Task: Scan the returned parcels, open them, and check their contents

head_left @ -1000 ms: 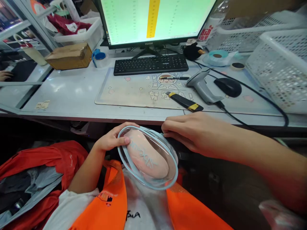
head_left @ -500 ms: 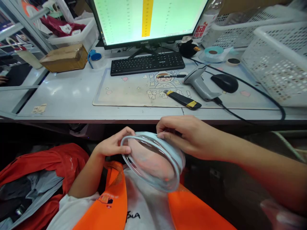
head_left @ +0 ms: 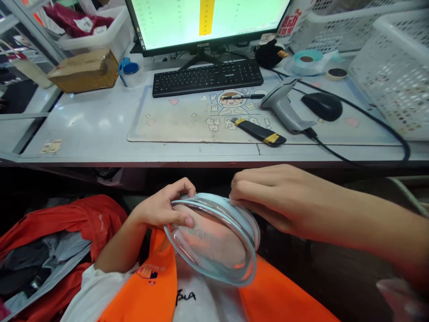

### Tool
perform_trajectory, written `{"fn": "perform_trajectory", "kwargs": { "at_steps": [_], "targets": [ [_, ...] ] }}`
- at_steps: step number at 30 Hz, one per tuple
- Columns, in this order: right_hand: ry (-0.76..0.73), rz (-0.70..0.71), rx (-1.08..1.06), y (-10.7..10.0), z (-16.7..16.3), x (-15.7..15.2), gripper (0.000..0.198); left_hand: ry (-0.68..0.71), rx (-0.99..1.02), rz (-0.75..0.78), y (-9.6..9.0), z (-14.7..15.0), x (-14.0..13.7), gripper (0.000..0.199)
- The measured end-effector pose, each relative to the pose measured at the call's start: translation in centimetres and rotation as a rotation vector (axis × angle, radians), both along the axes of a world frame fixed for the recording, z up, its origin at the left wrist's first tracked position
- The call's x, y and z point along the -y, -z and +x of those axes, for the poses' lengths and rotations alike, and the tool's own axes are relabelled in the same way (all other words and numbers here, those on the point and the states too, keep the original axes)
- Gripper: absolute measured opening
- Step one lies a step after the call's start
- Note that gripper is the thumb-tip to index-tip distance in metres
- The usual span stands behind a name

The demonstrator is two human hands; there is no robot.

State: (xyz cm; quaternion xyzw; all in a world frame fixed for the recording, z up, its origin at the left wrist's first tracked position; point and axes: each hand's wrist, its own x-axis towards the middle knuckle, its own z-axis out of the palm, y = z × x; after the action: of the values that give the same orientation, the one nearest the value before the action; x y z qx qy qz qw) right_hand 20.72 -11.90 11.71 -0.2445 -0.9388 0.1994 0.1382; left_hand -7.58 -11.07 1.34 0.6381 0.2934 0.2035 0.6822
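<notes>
An oval clear plastic zip pouch [head_left: 214, 241] with pale blue edging is held in front of my chest, below the desk edge. Something flat and pinkish shows through its clear face; I cannot make out what. My left hand [head_left: 170, 203] grips the pouch's left end, thumb on the clear face and fingers over the top edge. At the upper right of the pouch, my right hand [head_left: 268, 192] is closed in a pinch against the pale blue edge. Its fingertips are turned away, so a zip pull or other small part between them is hidden.
On the desk lie a utility knife [head_left: 259, 132], a barcode scanner [head_left: 284, 107], a mouse [head_left: 322, 106] and a keyboard [head_left: 208, 77] below a monitor. A cardboard box [head_left: 83, 70] stands left, a white basket [head_left: 395, 67] right. Red clothing [head_left: 100, 223] lies at lower left.
My right hand has moved a little right along the pouch's top edge, its back now turned more upward. The pouch sits slightly lower, still in my left hand. The view has tilted down slightly.
</notes>
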Motion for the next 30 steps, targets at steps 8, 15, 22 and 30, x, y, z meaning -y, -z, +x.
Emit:
{"fn": "perform_trajectory", "kwargs": {
  "at_steps": [8,15,22,30],
  "targets": [
    [0.012,0.020,0.026,-1.7,1.3,1.2,0.022,0.033,0.023,0.038,0.7,-1.1,-0.1,0.051],
    [0.134,0.152,0.008,0.2,1.3,2.5,0.021,-0.425,0.210,0.059,2.4,-0.9,-1.8,0.050],
    [0.473,0.353,-0.146,8.2,-3.5,1.3,0.024,-0.936,0.542,-0.160,1.3,4.4,-4.8,0.051],
    [0.422,0.051,-0.236,13.5,-6.6,-1.5,0.020,-1.040,0.504,-0.160,0.8,5.6,-8.1,0.061]
  ]
}}
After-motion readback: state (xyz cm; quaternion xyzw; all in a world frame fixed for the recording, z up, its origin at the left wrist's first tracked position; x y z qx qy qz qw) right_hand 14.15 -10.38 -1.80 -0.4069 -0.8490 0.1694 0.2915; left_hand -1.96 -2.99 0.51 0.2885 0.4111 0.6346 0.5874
